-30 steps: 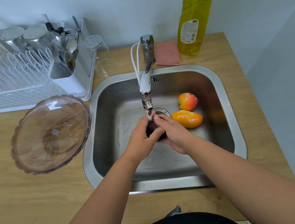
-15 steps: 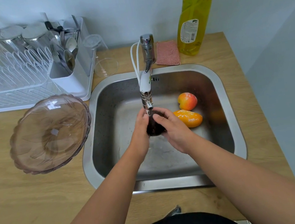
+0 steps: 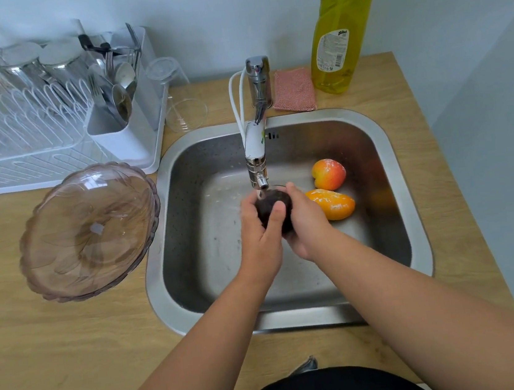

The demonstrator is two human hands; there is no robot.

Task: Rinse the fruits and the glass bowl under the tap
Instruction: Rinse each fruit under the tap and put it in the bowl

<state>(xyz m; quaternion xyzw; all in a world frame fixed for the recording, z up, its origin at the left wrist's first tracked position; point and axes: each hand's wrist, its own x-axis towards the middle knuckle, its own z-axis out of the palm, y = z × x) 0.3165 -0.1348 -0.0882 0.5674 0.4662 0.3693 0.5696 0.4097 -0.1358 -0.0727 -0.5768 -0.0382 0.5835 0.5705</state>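
While water runs from the tap (image 3: 257, 162), left hand (image 3: 262, 233) and right hand (image 3: 306, 221) cup a dark fruit (image 3: 271, 207) over the sink (image 3: 413, 214), fingers curled around it; turning it would likely rinse every side.

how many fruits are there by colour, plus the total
dark fruit, held under the tap by the left hand and right hand: 1
red and yellow fruit in the sink: 1
orange fruit in the sink: 1
total: 3
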